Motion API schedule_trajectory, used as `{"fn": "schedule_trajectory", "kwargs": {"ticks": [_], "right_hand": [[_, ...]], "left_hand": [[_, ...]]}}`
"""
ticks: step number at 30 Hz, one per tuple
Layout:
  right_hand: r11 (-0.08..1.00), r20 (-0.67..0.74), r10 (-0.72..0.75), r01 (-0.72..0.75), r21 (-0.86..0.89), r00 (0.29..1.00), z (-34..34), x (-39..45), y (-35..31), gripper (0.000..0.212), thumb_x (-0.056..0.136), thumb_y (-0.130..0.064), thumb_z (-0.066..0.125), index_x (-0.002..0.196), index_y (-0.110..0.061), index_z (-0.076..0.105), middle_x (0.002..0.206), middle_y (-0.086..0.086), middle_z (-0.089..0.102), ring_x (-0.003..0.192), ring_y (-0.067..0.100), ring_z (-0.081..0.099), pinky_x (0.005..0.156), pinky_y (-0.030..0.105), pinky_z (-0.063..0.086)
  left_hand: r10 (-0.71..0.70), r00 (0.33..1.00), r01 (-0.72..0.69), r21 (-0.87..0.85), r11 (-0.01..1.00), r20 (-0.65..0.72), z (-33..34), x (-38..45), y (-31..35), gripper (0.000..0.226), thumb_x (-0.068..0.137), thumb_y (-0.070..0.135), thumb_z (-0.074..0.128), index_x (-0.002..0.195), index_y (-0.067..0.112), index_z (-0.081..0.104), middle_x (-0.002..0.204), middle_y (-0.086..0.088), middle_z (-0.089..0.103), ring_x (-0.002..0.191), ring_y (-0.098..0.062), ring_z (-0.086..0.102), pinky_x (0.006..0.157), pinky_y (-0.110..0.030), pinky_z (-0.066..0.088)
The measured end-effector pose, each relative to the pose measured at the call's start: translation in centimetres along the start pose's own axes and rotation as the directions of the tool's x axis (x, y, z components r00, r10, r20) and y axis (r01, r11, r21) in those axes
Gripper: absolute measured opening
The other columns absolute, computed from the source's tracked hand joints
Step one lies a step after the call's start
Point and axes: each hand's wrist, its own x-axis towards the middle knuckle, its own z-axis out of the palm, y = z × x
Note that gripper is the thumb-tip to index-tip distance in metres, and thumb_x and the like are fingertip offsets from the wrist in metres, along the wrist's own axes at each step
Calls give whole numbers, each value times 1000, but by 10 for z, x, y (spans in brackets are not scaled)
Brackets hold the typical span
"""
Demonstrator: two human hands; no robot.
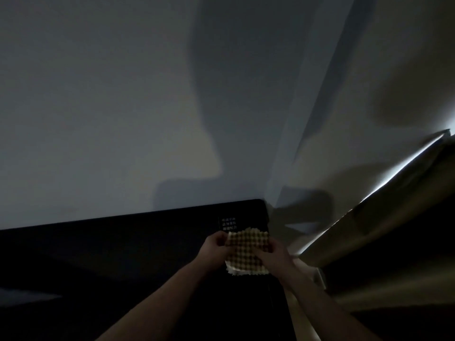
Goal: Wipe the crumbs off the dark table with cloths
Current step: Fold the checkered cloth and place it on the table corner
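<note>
**Two hands, one cloth, table below**

Both forearms reach in from the near edge. The left hand (215,242) pinches the cloth (247,251) at its upper left corner; the right hand (272,254) grips its right side, fingers curled over the fabric. The cloth hangs stretched between them, raised over the table's (123,254) far right corner, beside a small label (229,223). Open tabletop runs leftward; the right edge lies just beside the right hand. No crumbs can be made out in the gloom. Beyond stands the wall (98,94).
</note>
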Motion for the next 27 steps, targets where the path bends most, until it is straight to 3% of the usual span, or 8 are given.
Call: {"fn": "schedule_trajectory", "kwargs": {"ticks": [3, 8, 10, 14, 17, 20, 23, 27], "right_hand": [[997, 4, 39, -38, -71, 999, 1, 17, 8, 27, 92, -8, 74, 118, -15, 68, 100, -4, 74, 88, 8, 70, 64, 12, 56], [967, 44, 149, -136, -217, 988, 1, 55, 21, 43, 91, -24, 76, 132, -18, 62, 118, 1, 69, 105, 17, 67, 77, 22, 54], [957, 50, 176, -159, -243, 983, 0, 71, 20, 42, 91, -29, 75, 130, -20, 62, 117, -1, 69, 100, 14, 66, 71, 19, 52], [974, -33, 107, -112, -199, 994, 0, 114, 7, 39, 92, -20, 75, 129, -11, 65, 123, 5, 71, 104, 21, 68, 74, 24, 54], [973, -102, -14, -10, -232, 995, 0, 140, -17, 42, 96, -20, 70, 136, -12, 60, 127, 2, 66, 106, 17, 62, 77, 20, 50], [918, -95, -119, 73, -389, 988, -1, 157, -24, 60, 95, -15, 69, 150, -13, 46, 145, 8, 56, 127, 22, 55, 99, 24, 43], [774, -20, -249, 186, -605, 968, 1, 163, -3, 77, 89, -10, 72, 157, -14, 37, 158, 7, 43, 145, 28, 42, 117, 29, 32], [482, 213, -264, 320, -816, 941, 7, 159, 41, 58, 95, -22, 62, 151, -14, 48, 164, 9, 35, 153, 29, 32, 124, 30, 17]], "left_hand": [[-60, 998, 60, 18, 998, -24, 5, 21, -9, 20, 80, 15, 68, 94, 26, 62, 101, 1, 72, 90, -13, 70, 79, -29, 58], [-198, 980, 198, 11, 980, -15, 14, 60, -22, 31, 83, 6, 63, 112, 15, 60, 94, 3, 67, 83, -13, 66, 70, -26, 53], [-218, 975, 220, 43, 975, -33, 17, 79, -25, 35, 84, 9, 60, 119, 10, 62, 94, 0, 68, 82, -15, 65, 70, -27, 52], [-205, 977, 202, -52, 978, -61, 18, 115, -4, 28, 89, 13, 60, 117, 16, 59, 94, 1, 66, 82, -15, 66, 71, -27, 56], [-127, 982, 114, -96, 989, -141, 14, 146, 16, 41, 87, 16, 61, 128, 17, 58, 106, 0, 67, 96, -18, 67, 88, -34, 58], [23, 987, 6, 183, 983, -157, 9, 163, 11, 56, 87, 22, 60, 141, 20, 45, 129, -2, 57, 112, -23, 61, 94, -33, 52], [292, 956, -193, 701, 687, -22, 10, 167, -12, 62, 81, 28, 54, 141, 21, 43, 141, -5, 45, 124, -31, 51, 100, -40, 48], [164, 968, -249, 823, 510, 191, 21, 157, -39, 67, 85, 27, 50, 151, 28, 34, 163, 1, 22, 148, -28, 25, 118, -45, 30]]}}
